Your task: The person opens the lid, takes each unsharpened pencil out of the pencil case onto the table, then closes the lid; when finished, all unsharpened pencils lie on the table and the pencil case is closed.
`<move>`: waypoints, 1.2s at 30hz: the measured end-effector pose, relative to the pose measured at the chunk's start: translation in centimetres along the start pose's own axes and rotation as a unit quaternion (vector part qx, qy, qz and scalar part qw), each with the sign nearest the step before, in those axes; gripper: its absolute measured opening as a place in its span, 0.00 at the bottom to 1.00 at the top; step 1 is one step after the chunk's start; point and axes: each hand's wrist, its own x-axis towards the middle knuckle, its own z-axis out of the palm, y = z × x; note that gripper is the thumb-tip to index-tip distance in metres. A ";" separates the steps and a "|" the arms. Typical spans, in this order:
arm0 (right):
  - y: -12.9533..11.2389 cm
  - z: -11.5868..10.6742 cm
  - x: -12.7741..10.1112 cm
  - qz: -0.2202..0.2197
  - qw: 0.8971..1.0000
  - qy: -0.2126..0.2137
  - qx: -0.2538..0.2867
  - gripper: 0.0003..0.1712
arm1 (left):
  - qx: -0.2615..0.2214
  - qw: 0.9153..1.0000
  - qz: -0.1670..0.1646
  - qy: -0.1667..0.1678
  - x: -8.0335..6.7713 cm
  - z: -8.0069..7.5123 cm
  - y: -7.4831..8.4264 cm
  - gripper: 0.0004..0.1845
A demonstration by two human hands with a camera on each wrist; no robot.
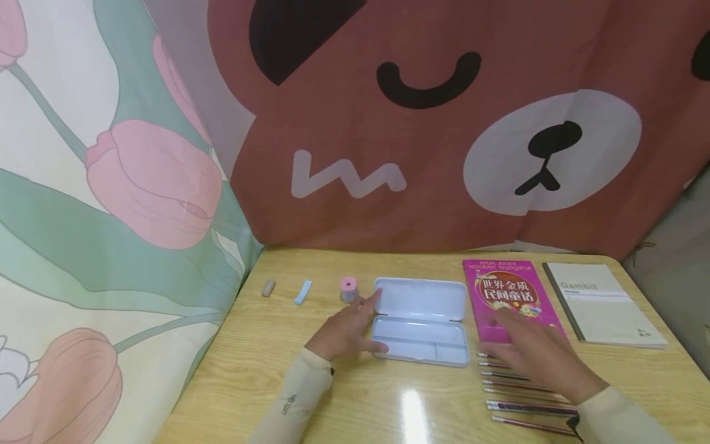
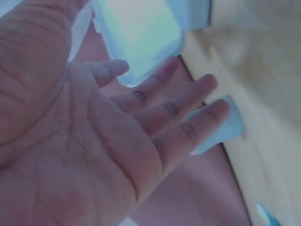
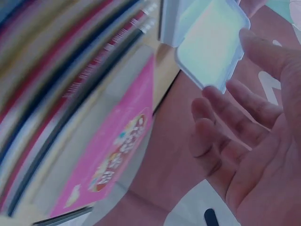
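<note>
Lying nearest, at the front right of the wooden desk [image 1: 261,376]: a row of pencils [image 1: 527,407], side by side, points and ends partly hidden under the right forearm. Hovering just above the far end of that row: the right hand [image 1: 540,354], palm down, fingers relaxed and slightly spread, pinching nothing; blurred in the head view, so contact with the pencils cannot be told. Showing in the right wrist view: the same hand [image 3: 254,141] with loosely bent fingers, holding nothing, pencils [image 3: 70,94] and the pink book [image 3: 113,155] streaked beside it.

Resting to the left, at about the same depth: the left hand [image 1: 346,333], palm down, fingers straight and a little apart, thumb touching the near left corner of the open pencil case [image 1: 421,324], fingertips reaching along the lid's left edge. Gripping nothing, as the left wrist view confirms: open palm [image 2: 103,136], the pale case [image 2: 141,33] just beyond the fingers.

Lying open between the two hands: the white pencil case, tray toward the person, lid folded back flat.

Lying just right of the case: the pink book [image 1: 507,299], then a grey notebook [image 1: 601,302] beside it.

Sitting farther left, in a line: a pink sharpener [image 1: 349,288], a pale blue strip [image 1: 302,291], a small tan eraser [image 1: 269,287].

Hanging behind: a bear-face cloth [image 1: 444,123] and a tulip cloth [image 1: 111,185].
</note>
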 end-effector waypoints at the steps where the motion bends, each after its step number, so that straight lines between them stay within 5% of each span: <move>1: -0.1 0.0 0.5 -0.009 1.000 0.006 -0.002 0.44 | 0.001 1.000 0.000 0.005 0.0 -0.2 0.2 0.63; 12: -1.8 0.6 5.9 -0.036 0.999 0.004 0.010 0.70 | 0.038 0.996 0.024 0.075 1.0 -1.6 1.6 0.71; 17: -2.3 1.6 6.9 -0.049 0.999 -0.012 -0.003 0.75 | 0.075 0.993 0.039 0.077 2.0 -1.5 1.4 0.75; 24: -2.3 2.5 7.0 -0.079 0.996 -0.003 -0.039 0.72 | 0.108 0.990 0.044 0.075 2.3 -1.1 1.2 0.74; 36: -2.4 3.0 6.8 -0.135 0.988 0.062 -0.041 0.53 | 0.095 0.990 0.047 0.089 2.0 -1.4 1.7 0.62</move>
